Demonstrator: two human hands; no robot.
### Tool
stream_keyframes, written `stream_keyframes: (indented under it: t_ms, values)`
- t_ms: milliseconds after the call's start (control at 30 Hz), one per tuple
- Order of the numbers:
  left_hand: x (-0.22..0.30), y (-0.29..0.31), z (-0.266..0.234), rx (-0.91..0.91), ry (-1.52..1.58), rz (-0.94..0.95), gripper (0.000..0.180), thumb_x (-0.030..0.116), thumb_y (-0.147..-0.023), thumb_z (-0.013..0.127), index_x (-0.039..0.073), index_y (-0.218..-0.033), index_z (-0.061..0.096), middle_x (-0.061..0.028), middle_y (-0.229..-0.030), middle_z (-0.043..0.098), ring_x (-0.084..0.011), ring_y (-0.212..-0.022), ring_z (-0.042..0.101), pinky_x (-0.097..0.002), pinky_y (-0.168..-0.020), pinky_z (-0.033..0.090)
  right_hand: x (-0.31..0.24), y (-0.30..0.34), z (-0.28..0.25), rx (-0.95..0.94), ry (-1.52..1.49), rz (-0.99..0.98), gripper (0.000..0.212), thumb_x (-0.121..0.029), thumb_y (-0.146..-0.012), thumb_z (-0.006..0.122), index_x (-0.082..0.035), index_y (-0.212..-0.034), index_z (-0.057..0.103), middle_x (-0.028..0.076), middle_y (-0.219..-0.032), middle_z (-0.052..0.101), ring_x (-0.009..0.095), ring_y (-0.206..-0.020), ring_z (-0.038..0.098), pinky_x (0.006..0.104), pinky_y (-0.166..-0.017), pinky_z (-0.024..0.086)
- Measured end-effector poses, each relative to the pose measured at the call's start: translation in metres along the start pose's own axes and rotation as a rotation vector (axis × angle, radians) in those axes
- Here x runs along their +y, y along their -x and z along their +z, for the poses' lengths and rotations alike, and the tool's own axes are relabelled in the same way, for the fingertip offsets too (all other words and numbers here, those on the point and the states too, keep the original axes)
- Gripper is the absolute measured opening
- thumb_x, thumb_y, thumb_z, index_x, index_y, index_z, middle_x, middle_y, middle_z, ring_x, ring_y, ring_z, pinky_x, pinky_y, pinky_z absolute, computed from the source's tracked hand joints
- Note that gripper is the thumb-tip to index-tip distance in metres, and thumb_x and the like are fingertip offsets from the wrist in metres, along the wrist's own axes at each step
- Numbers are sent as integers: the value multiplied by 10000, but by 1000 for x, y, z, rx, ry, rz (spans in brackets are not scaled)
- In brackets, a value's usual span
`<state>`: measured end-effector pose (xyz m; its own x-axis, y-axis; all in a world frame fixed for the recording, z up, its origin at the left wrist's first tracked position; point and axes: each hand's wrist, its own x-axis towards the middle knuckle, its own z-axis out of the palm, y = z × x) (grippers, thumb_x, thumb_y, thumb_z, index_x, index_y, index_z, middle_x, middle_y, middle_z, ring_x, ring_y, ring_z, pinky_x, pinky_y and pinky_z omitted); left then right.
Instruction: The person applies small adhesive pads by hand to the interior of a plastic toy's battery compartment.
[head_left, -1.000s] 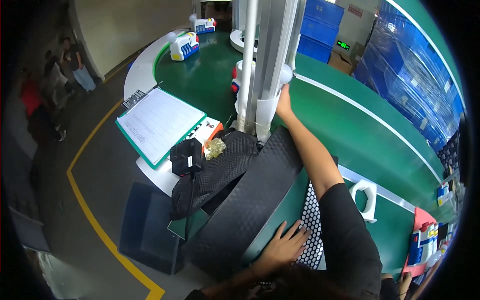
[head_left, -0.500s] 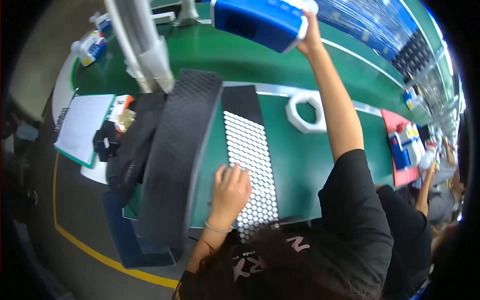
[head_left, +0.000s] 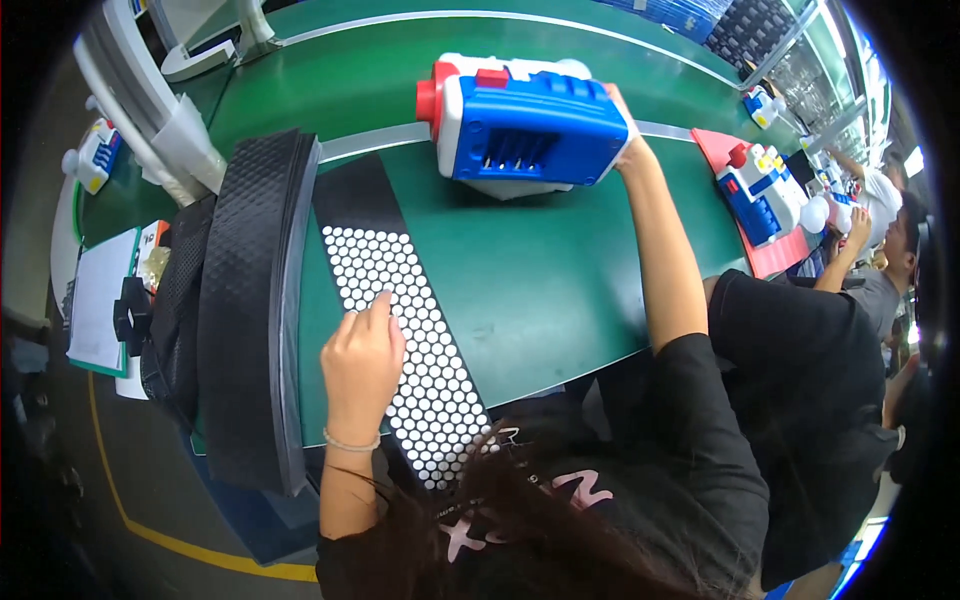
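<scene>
My right hand [head_left: 626, 135] grips the right end of a blue and white boxy plastic toy [head_left: 540, 130] with a red knob on its left. An open battery compartment [head_left: 515, 150] on its near side shows metal contacts. My left hand [head_left: 362, 358] is over a black strip [head_left: 360, 195] covered with rows of round white dots [head_left: 440, 385]. Its fingers are curled, with the index fingertip at the dots; whether anything is pinched there is hidden. Just below the toy a white piece [head_left: 515, 189] shows, mostly covered by it.
Left of the strip stands a tall stack of black textured sheets [head_left: 255, 300], with a clipboard [head_left: 105, 300] beyond. A white post [head_left: 150, 100] rises at the far left. To the right, a similar toy [head_left: 760, 200] rests on a red mat [head_left: 775, 262], near a co-worker [head_left: 875, 265].
My right hand has brought the toy down and nearer, turning its compartment side toward me. My left hand has shifted up along the dotted strip. The view has swung right.
</scene>
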<state>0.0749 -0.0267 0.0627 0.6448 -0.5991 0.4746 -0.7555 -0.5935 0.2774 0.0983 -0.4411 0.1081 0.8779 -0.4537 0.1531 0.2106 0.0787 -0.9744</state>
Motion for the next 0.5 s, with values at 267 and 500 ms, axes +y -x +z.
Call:
stream_keyframes:
  t_ms: [267,500]
  values:
    - [-12,-31,-5,-47,-32,-109,392,117,-795,545,-37,-1144,457,-194,-1070,494,-310,-1028,471,-378,-861,389,-30,13,12,-67,560,107,455,-429,-901,395,-43,-1106,522,71,-996,582,129,-924,538,277,-838,435]
    - [-23,-47,22,-135,-166,-377,731,375,-842,517,-92,-1314,211,-334,-1307,290,-417,-1246,276,-447,-1016,238,-66,14,18,2,961,219,481,-413,-882,452,-26,-1160,522,121,-1114,554,166,-994,526,275,-848,409]
